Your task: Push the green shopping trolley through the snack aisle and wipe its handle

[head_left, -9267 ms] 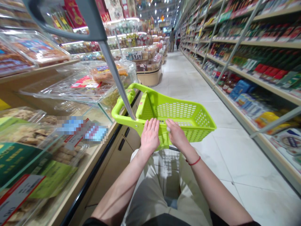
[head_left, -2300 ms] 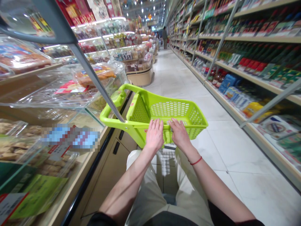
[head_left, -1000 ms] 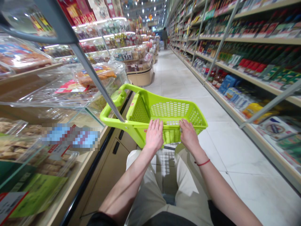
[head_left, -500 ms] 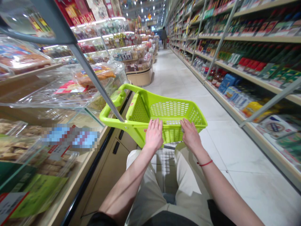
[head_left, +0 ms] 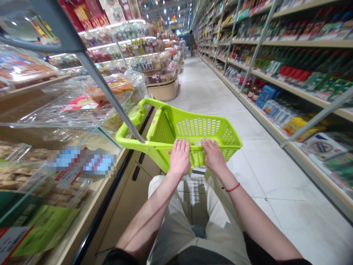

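A lime-green plastic shopping cart (head_left: pixel 165 127) stands sideways in front of my knees, its perforated basket showing nothing inside. My left hand (head_left: pixel 179 156) rests on the near rim, its fingers bent over the edge. Just to the right, my right hand (head_left: pixel 214 154) also hooks its fingers over that rim, with a red string bracelet (head_left: pixel 233 187) at the wrist. The fingertips of both hands are partly hidden behind the rim. The cart's handle bar (head_left: pixel 124 133) points left, toward the display counter, and neither hand touches it.
A glass-sided counter (head_left: pixel 110 138) with packaged food runs along my left. A metal pole (head_left: pixel 110 94) with a grey top slants across it. Stocked shelves (head_left: pixel 303 46) line the right side. A tiled aisle (head_left: pixel 204 82) leads to a distant person (head_left: pixel 191 42).
My right hand has slid left along the near rim, closer to my left hand. My left hand and the cart stay nearly in place.
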{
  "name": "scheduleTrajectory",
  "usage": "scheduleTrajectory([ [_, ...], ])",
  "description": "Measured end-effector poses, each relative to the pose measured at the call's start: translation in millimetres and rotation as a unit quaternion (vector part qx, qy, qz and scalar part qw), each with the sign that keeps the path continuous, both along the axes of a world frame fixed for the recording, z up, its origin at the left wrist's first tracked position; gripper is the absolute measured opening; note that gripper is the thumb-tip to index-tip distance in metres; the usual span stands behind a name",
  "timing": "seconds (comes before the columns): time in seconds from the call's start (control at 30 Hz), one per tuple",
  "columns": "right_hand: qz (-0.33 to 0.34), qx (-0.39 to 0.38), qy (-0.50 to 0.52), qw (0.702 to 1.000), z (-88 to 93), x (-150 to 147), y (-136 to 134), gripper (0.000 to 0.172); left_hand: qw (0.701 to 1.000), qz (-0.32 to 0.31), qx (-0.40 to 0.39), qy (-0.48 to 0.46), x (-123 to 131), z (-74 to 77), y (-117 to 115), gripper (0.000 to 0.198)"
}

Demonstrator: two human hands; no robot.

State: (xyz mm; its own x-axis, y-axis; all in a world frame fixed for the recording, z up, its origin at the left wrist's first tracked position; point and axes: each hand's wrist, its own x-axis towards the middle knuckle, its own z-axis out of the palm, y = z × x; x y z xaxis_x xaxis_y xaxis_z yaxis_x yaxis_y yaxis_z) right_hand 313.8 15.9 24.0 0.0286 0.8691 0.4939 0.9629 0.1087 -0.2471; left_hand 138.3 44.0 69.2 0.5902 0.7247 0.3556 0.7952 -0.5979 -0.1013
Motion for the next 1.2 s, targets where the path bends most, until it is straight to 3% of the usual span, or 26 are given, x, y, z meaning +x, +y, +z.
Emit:
scheduleTrajectory([
  [0.3,-0.089,0.008,0.003,0.996,-13.6,54,-17,0.065,1.000,0.003,0.000,-0.002,0,-0.8,1,0.067],
  [0.47,-0.101,-0.001,-0.009,0.995,-5.9,40,-13,0.061,1.000,0.002,0.002,-0.002,0,-3.9,2,0.069],
  [0.7,-0.021,-0.004,-0.010,1.000,0.0,4,-2,0.067,1.000,0.001,0.013,0.002,0,-2.8,1,0.066],
  [0.83,-0.029,-0.005,-0.015,0.999,-2.8,18,-8,0.067,1.000,0.002,0.006,0.004,0,-1.8,1,0.066],
  [1.03,-0.109,-0.002,-0.019,0.994,-11.5,66,-21,0.062,1.000,0.003,0.001,0.002,0,-2.0,1,0.067],
  [1.2,-0.119,0.010,-0.015,0.993,-12.5,58,-17,0.063,1.000,0.006,0.005,0.004,0,-3.3,1,0.068],
])
